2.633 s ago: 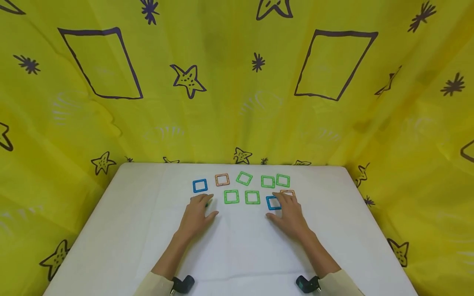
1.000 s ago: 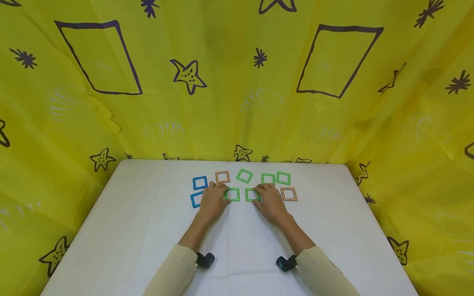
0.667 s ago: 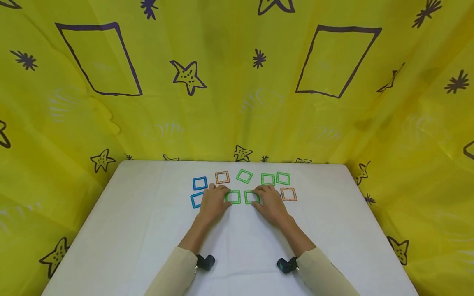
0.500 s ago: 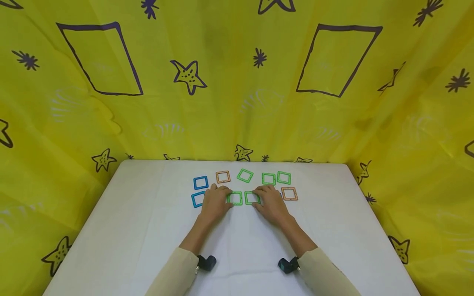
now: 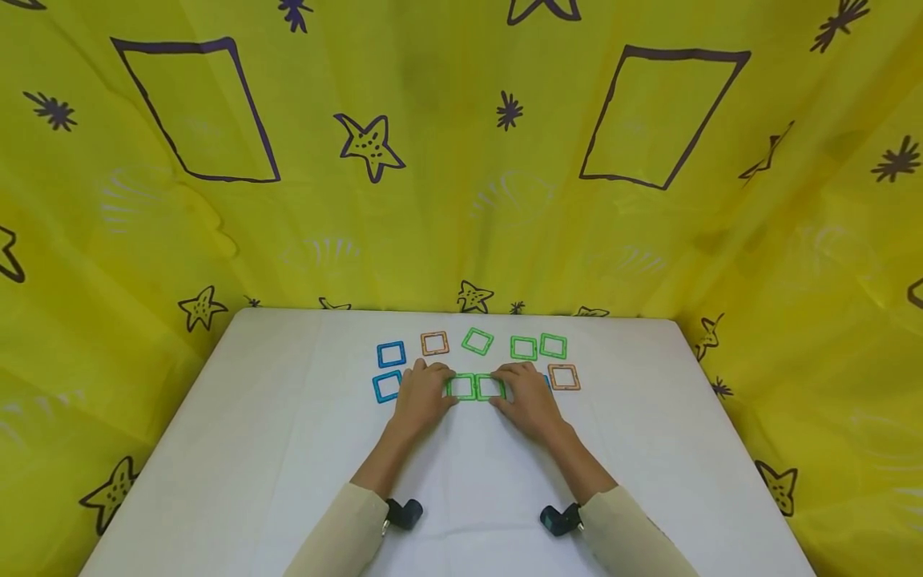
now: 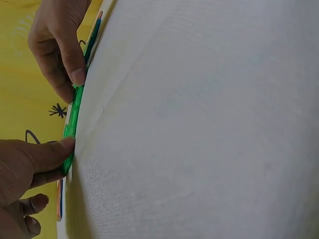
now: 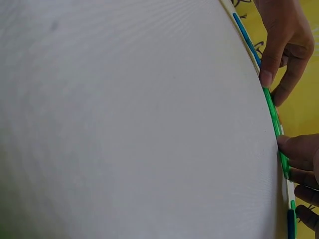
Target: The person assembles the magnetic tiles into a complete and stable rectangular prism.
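Two green square magnetic tiles, open in the middle, lie edge to edge on the white table in the head view. My left hand (image 5: 423,394) pinches the outer side of the left green tile (image 5: 462,398) between thumb and fingers. On the other side, my right hand (image 5: 532,397) holds the right green tile (image 5: 487,399) the same way. Seen edge-on in the left wrist view, the green tiles (image 6: 73,117) form one flat line between both hands. A blue tile (image 5: 546,382) is mostly hidden behind the right hand. Another blue tile (image 5: 376,390) lies just left of the left hand.
Behind the hands lie a blue tile (image 5: 378,357), an orange tile (image 5: 434,333), a tilted green tile (image 5: 467,337) and two more green tiles. One more orange tile (image 5: 578,377) is right of the right hand. A yellow patterned curtain (image 5: 433,216) surrounds the white table (image 5: 461,481).
Both hands have come inward from the outer tiles to the two middle green tiles. The left tile has slid right, closing the gap until its edge meets the right one.
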Demonstrator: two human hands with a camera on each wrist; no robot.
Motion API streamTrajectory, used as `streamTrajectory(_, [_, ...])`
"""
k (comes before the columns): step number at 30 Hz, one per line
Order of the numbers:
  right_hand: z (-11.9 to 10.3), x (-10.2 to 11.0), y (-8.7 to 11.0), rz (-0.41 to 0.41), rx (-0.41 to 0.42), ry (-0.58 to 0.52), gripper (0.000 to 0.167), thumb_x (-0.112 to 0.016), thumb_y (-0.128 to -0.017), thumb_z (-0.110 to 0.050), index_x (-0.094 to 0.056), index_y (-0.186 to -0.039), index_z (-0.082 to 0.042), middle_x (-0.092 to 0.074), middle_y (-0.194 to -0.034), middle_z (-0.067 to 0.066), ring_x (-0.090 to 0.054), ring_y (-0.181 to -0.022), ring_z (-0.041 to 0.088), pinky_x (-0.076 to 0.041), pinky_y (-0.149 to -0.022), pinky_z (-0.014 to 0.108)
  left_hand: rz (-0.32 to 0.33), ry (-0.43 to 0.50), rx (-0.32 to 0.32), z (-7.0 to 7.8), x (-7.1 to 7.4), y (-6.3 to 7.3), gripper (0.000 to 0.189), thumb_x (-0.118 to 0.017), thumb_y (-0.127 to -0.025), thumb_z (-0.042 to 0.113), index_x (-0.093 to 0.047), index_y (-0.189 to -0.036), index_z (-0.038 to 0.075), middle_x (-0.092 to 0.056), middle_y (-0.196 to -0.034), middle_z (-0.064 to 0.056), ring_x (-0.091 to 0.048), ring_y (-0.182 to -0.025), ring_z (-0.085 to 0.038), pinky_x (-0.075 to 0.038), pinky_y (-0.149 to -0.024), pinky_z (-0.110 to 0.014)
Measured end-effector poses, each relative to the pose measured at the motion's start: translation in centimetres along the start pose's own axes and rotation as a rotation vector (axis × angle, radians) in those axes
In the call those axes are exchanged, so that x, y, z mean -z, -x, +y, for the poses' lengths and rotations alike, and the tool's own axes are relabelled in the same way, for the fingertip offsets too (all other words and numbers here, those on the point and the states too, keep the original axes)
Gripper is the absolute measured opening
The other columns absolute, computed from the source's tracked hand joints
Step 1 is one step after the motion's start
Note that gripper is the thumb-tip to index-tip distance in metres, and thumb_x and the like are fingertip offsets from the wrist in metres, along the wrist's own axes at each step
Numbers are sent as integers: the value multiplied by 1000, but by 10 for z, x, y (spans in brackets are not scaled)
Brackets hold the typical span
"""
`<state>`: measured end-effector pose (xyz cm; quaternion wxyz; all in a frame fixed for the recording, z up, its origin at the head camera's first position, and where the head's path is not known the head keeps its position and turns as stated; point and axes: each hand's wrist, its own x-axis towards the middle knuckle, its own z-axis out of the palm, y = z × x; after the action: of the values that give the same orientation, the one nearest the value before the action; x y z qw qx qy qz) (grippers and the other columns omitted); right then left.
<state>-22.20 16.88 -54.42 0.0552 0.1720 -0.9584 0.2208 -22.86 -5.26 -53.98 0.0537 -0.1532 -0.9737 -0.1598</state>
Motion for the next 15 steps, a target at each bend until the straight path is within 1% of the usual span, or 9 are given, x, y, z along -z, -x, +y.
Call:
streamTrajectory(5, [-3, 1, 0, 10, -9, 32, 44, -87, -89, -25, -74, -128, -8, -68, -131, 7, -54, -127, 32, -42, -108, 50, 6, -2, 2, 0, -1, 0, 46, -91, -84, 31, -78, -124, 12, -73, -125, -1, -53, -97, -22, -38, -75, -34])
streamTrajectory(9, [-3, 1, 0, 18, -16, 36, 44, -87, -89, -25, -75, -127, -8, -69, -131, 7, -54, -127, 31, -42, -107, 51, 14, -2, 2, 0, -1, 0, 46, -92, -83, 31, -79, -124, 13, -74, -124, -1, -52, -96, -21, -37, -74, -33])
streamTrajectory(15, [-4, 0, 2, 24, -22, 54, 44, -87, -89, -28, -75, -127, -9, -69, -131, 7, -54, -129, 32, -41, -106, 54, 15, -11, -4, -1, -2, 2, 47, -92, -82, 31, -79, -123, 13, -74, -124, -1, -53, -96, -21, -37, -74, -33])
